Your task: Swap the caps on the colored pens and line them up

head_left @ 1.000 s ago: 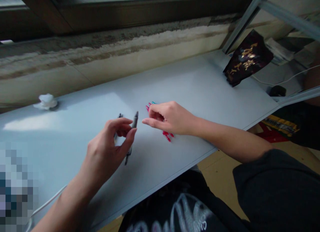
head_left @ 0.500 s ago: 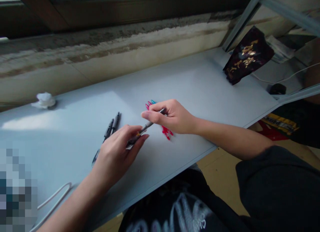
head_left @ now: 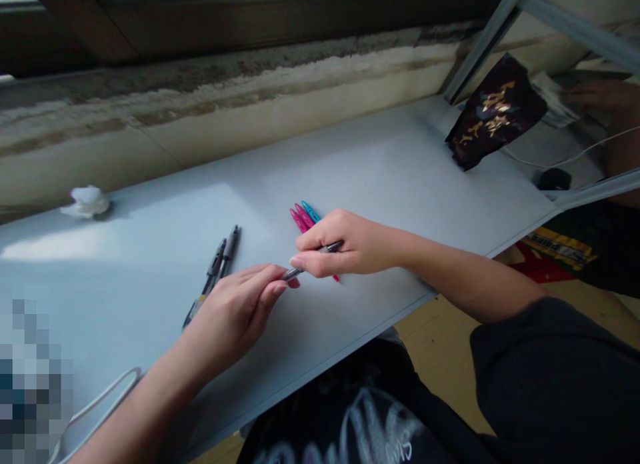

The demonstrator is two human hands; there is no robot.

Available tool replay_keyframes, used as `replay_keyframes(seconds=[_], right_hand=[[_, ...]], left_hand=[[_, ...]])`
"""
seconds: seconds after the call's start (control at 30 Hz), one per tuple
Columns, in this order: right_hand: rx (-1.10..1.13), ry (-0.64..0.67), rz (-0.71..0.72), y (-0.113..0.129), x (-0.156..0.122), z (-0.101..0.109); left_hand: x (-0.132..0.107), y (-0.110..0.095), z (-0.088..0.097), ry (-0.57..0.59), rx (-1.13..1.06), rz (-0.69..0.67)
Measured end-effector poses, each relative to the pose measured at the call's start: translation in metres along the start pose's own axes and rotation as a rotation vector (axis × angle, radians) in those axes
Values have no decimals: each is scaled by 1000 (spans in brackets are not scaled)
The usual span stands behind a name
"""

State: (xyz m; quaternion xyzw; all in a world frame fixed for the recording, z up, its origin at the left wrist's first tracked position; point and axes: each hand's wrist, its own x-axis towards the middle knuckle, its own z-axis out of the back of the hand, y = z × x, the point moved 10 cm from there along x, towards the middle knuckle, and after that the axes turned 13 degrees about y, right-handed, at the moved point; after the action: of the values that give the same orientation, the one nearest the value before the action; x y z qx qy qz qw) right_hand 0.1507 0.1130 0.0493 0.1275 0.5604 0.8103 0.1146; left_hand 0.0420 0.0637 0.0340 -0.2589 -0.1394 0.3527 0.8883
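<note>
My right hand (head_left: 345, 245) pinches a grey pen (head_left: 313, 259) near its upper end, low over the pale table (head_left: 400, 177). My left hand (head_left: 235, 314) has its fingers closed round the lower end of the same pen. Behind my right hand lie pink pens (head_left: 301, 217) and a teal pen (head_left: 311, 211), side by side and partly hidden by the hand. Two dark pens (head_left: 220, 261) lie together on the table to the left of my left hand.
A crumpled white tissue (head_left: 87, 201) sits at the far left by the wall. A dark bag with gold print (head_left: 495, 111) stands at the back right, near a white cable (head_left: 565, 163) and another person's hand (head_left: 600, 94). A white cord (head_left: 95, 404) loops at the near left.
My left hand put down two dark pens, then took hold of a grey pen with my right hand. Both hands have drifted slightly toward me with it.
</note>
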Motion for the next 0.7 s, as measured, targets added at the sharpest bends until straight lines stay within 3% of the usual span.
replay_keyframes(seconds=[0.2, 0.3, 0.53, 0.7], right_hand=[[12, -160, -50, -4, -9, 25], [-17, -144, -124, -11, -10, 27], [-33, -220, -81, -8, -11, 33], [50, -132, -120, -15, -8, 26]], left_hand=[[-1, 9, 17, -82, 45, 73], [-1, 15, 17, -83, 75, 105], [-2, 29, 10, -30, 78, 210], [-1, 30, 7, -3, 82, 210]])
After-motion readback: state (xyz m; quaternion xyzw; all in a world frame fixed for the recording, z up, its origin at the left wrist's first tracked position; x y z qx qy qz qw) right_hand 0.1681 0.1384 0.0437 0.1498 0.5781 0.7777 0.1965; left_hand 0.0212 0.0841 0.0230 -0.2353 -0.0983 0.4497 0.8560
